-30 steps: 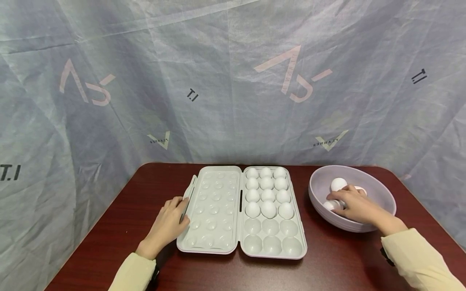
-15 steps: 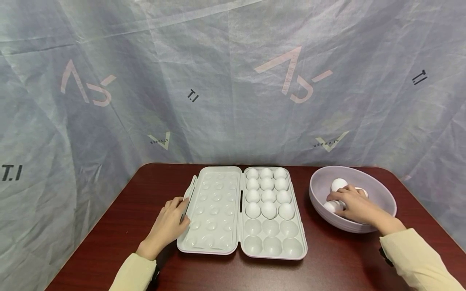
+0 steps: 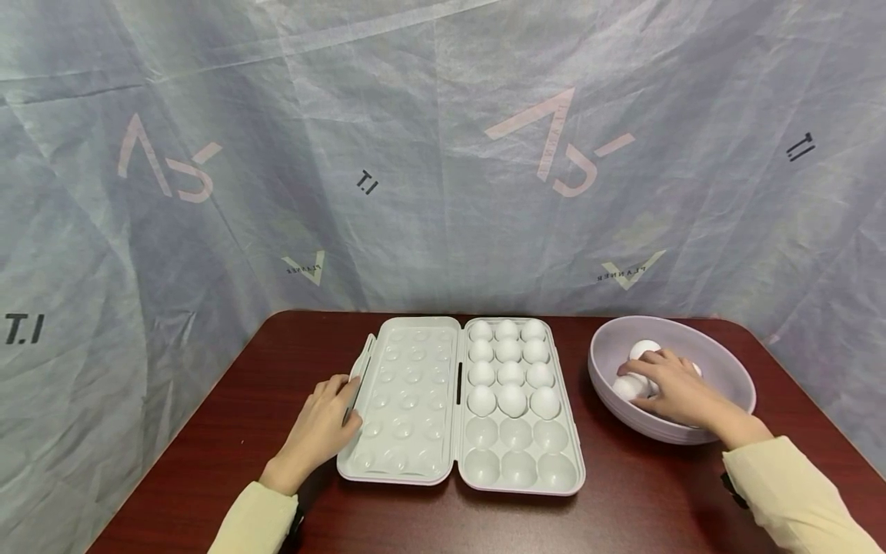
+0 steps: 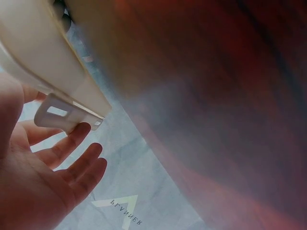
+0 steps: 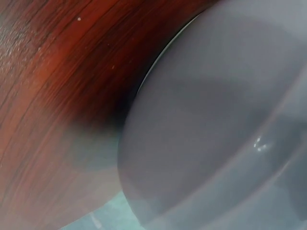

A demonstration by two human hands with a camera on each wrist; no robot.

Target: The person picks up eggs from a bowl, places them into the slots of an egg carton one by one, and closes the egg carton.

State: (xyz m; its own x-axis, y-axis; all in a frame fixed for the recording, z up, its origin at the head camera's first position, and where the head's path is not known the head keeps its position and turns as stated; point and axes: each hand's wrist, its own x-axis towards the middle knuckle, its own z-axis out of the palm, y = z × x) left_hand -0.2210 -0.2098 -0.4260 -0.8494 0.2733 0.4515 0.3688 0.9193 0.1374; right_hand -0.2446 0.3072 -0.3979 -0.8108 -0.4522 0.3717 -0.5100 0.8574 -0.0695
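Observation:
A white plastic egg box [image 3: 453, 462] lies opened flat in the head view, its dimpled lid [image 3: 415, 454] at left and its cupped half at right. White eggs [image 3: 511, 375] fill the four far rows; the two near rows hold none. At the lid's outer edge, my left hand [image 3: 318, 423] holds the slotted closing flap [image 4: 57, 111], with fingertips under it. My right hand [image 3: 681, 391] reaches inside a pale purple bowl [image 3: 727, 377], fingers and thumb curled round a white egg [image 3: 628, 388]. Another egg [image 3: 645, 349] lies just beyond the fingers. Only the bowl's outside shows in the right wrist view.
Both egg box and bowl stand on a dark red wood-grain table [image 3: 388, 523]. Behind the far table edge hangs a grey printed cloth [image 3: 429, 231]. A strip of table separates the box from the bowl.
My right hand's fingers have shifted slightly in the bowl, and the egg under them has turned or moved a little. My left hand and the egg box stay in place.

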